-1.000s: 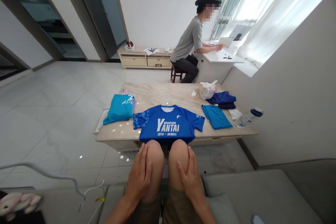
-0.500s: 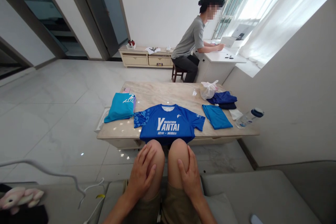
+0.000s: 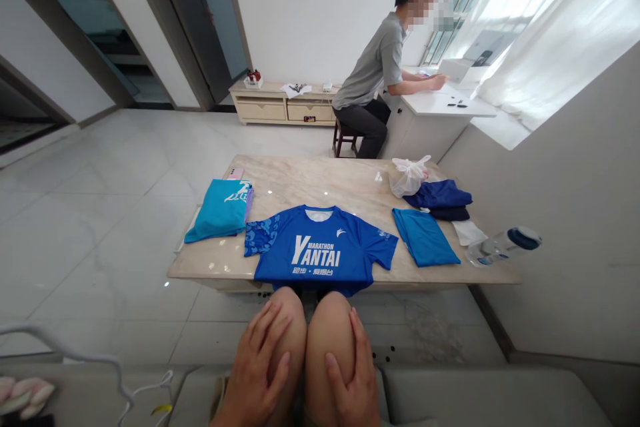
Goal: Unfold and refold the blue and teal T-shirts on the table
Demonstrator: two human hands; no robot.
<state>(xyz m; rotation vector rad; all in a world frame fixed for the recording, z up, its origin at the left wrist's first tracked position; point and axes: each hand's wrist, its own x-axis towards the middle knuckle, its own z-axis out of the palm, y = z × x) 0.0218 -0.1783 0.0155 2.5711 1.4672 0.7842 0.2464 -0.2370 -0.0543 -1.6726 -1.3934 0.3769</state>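
Observation:
My left hand (image 3: 260,363) lies on my left knee with its fingers spread, holding nothing. On the other knee rests my right hand (image 3: 354,373), thumb apart from the fingers and nothing in it. Just beyond my knees a blue T-shirt (image 3: 320,247) with "Marathon Yantai" in white is spread on the marble-topped table (image 3: 295,177), its lower part hanging over the near edge. A folded turquoise garment (image 3: 215,210) lies to the left of the shirt. To the right is a folded blue garment (image 3: 425,237), with a darker blue folded pile (image 3: 440,197) behind it.
A clear water bottle (image 3: 500,247) and a white plastic bag (image 3: 409,175) stand on the table's right side. A person in a grey shirt (image 3: 375,47) sits at a white desk (image 3: 450,103) beyond. A low cabinet (image 3: 265,107) lines the back wall. A cable (image 3: 115,363) is at lower left.
The view has tilted down and shifted slightly, so the table and my knees appear nearer and lower. Both hands stay on the knees; the shirt and other garments lie as before.

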